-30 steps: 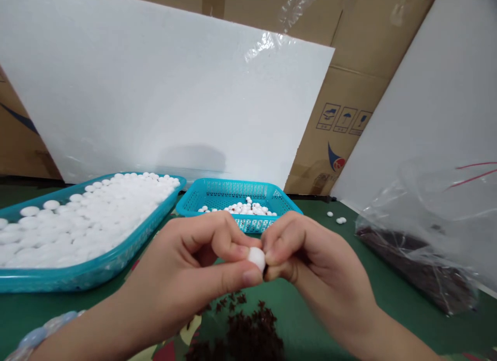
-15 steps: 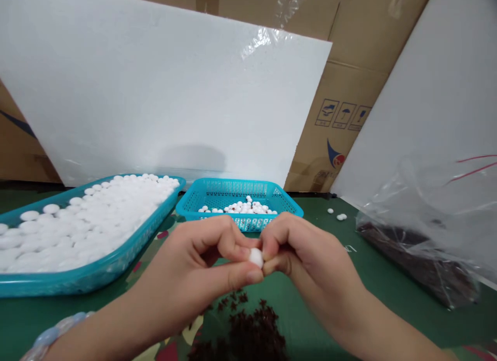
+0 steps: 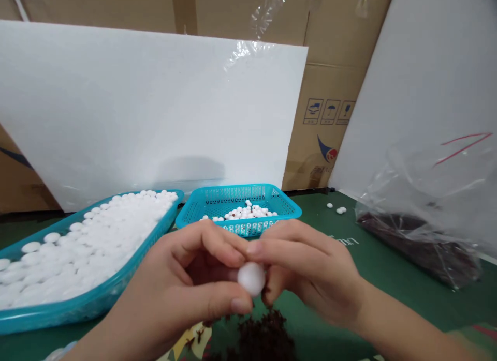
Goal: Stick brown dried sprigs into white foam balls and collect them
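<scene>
A small white ball (image 3: 251, 279) is held up in front of me at the centre. My left hand (image 3: 194, 273) is closed on it from the left, thumb below and index finger above. My right hand (image 3: 310, 262) meets it from the right, its index finger over the ball and its thumb behind the right side. Whether the right fingers also pinch a small piece is hidden. Below the hands, a pile of small dark brown pieces (image 3: 267, 335) with jagged shapes lies on the green table surface (image 3: 322, 325).
A large blue tray (image 3: 128, 278) full of white balls stands at left. Behind the hands is a blue perforated basket (image 3: 289, 206) with white balls, some showing brown spots. A few loose balls (image 3: 340, 210) and a clear bag (image 3: 419, 242) of dark brown material are at right.
The ball is nearer to me and lower, and shows more of itself. The right fingers have shifted from pinching its side to extending over its top. The view has tilted slightly.
</scene>
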Demonstrator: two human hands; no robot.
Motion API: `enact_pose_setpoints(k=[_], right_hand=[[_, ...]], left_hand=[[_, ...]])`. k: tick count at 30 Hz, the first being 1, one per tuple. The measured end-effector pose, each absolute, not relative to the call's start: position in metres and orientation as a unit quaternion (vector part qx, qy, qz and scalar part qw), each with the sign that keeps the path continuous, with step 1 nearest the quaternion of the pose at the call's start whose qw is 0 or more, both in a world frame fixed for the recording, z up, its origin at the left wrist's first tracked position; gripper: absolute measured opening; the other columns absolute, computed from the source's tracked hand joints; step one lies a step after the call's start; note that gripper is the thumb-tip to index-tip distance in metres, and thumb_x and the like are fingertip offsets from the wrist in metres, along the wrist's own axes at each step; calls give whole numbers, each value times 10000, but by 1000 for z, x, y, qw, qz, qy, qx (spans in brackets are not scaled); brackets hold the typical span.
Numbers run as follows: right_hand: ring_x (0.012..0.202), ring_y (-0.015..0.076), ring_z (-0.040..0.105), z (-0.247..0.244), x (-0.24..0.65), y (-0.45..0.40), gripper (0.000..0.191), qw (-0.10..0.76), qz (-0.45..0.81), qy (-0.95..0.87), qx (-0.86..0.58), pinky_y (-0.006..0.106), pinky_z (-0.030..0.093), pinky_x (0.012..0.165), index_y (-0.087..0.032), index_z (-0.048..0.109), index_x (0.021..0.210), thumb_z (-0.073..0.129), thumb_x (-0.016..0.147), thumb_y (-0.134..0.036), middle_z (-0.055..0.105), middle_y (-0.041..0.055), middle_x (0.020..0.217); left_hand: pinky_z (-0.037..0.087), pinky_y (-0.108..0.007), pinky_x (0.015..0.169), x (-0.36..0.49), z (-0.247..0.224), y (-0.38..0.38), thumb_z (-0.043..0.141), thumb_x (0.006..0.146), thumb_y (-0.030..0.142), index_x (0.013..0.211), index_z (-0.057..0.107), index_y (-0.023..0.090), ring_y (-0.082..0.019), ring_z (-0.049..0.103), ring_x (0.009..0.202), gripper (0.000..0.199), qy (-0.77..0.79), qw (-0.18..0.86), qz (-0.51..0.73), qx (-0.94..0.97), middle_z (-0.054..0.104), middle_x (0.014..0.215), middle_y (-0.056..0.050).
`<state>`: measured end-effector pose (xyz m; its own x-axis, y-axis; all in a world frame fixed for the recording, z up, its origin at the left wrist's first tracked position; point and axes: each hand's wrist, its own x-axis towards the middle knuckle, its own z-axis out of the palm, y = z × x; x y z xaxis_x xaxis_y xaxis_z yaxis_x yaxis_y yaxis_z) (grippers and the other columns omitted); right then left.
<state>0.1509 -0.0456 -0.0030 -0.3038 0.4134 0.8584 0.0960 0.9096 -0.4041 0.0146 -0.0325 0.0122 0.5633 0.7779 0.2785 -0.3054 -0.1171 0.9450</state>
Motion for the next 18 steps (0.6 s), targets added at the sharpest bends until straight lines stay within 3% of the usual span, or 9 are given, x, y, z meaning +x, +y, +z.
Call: enact_pose_setpoints(k=[4, 8, 11, 18], right_hand=[[452, 21, 547, -1, 150, -40, 208, 541, 166, -808, -162, 39, 435, 402, -170, 464, 573, 383, 763, -151, 513, -70, 493], [531, 93, 525, -2, 151, -35, 146, 540, -57, -825, -156, 163, 467, 463, -133, 492, 634, 400, 746, -114, 548, 21, 590], [562, 113, 485, -6, 150, -34, 124, 529, -170, -815, -163, 190, 459, 508, -92, 494, 689, 379, 728, -65, 537, 62, 610], [536, 102, 430, -16, 146, -36, 157, 533, -123, -818, -178, 139, 417, 393, -121, 427, 748, 298, 721, -37, 468, 44, 589]], left_hand=[[386, -148, 375, 16, 18, -34, 571, 452, 43, 604, 538, 242, -87, 505, 447, 252, 309, 613, 414, 598, 574, 508, 55], [390, -143, 381, 17, 19, -34, 581, 443, 68, 613, 500, 231, -85, 519, 473, 249, 315, 576, 453, 603, 565, 634, 70], [403, -124, 403, 17, 20, -34, 564, 462, 20, 584, 478, 206, -58, 513, 466, 239, 301, 582, 441, 613, 531, 566, 93], [419, -86, 427, 17, 15, -31, 579, 472, -26, 619, 478, 225, -34, 514, 462, 308, 261, 618, 400, 625, 510, 500, 108]])
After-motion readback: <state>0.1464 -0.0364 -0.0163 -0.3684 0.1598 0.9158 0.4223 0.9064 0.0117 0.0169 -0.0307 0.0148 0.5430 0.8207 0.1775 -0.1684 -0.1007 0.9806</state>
